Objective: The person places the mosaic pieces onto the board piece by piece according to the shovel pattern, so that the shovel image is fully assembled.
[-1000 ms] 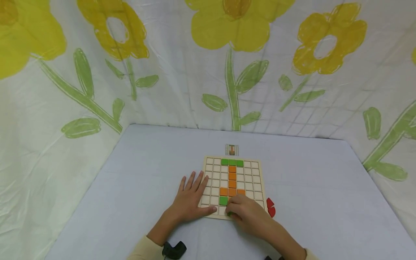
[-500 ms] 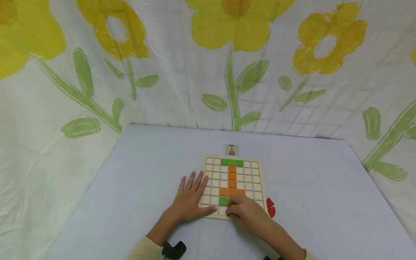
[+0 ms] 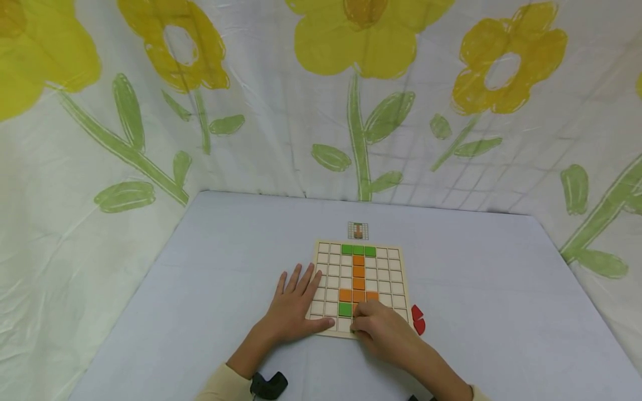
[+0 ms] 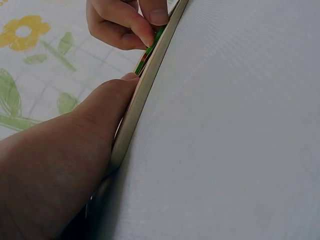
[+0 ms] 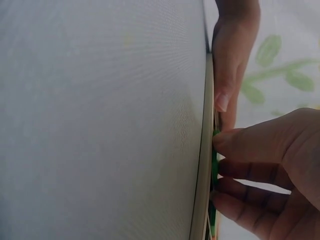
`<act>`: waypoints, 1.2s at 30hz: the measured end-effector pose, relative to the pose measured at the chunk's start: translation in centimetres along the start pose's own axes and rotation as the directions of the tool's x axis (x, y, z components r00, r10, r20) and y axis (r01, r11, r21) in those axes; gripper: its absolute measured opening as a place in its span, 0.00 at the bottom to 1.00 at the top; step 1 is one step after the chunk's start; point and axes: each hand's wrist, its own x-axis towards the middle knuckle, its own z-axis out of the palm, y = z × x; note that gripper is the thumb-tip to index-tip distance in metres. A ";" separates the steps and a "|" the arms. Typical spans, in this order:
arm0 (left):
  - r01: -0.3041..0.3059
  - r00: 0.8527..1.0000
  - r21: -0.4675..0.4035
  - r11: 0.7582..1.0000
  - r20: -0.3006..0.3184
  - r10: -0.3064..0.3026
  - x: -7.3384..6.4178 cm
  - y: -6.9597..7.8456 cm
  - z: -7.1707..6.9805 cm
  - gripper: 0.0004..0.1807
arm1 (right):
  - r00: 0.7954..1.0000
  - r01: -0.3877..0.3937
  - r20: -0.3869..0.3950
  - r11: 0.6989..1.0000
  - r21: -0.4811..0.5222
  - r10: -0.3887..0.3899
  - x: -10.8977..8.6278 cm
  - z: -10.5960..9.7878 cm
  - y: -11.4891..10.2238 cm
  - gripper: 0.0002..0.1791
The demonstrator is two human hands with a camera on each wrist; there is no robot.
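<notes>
A square wooden grid board (image 3: 395, 276) lies on the table, bearing orange tiles (image 3: 358, 272) in a column with a short row below. Green tiles (image 3: 358, 250) line its far edge, and another green tile (image 3: 344, 309) sits near the front. My left hand (image 3: 288, 314) rests spread on the board's left side, thumb on the near left corner area. At the near edge, my right hand (image 3: 386, 331) pinches a green tile (image 5: 215, 165) between thumb and fingers, low against the board. In the head view, the fingers hide most of that tile and the cells beneath.
Red pieces (image 3: 418, 320) lie just right of the board. A small pattern card (image 3: 358, 231) is beyond its far edge. The white table (image 3: 241, 239) meets a flower-printed curtain (image 3: 261, 150) at the back. A black wrist device (image 3: 269, 386) sits by the left sleeve.
My right hand has shifted very slightly to the right along the near edge, and less of the pinched green tile shows. The left hand has stayed in place.
</notes>
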 end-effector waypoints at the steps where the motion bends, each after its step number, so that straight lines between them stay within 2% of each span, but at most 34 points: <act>1: -0.003 1.000 -0.001 1.000 -0.004 0.003 0.0 0.0 0.0 0.60 | 1.000 0.002 0.001 1.000 -0.004 -0.002 0.0 0.0 0.0 0.06; 13: -0.002 1.000 -0.006 1.000 -0.006 0.002 0.0 0.0 0.2 0.60 | 1.000 -0.001 -0.002 1.000 -0.015 0.001 -0.7 0.2 0.1 0.04; 36: 0.006 1.000 -0.007 1.000 -0.005 -0.006 0.0 -0.1 0.2 0.60 | 0.996 0.033 -0.083 0.999 0.018 -0.031 -1.6 0.0 0.2 0.08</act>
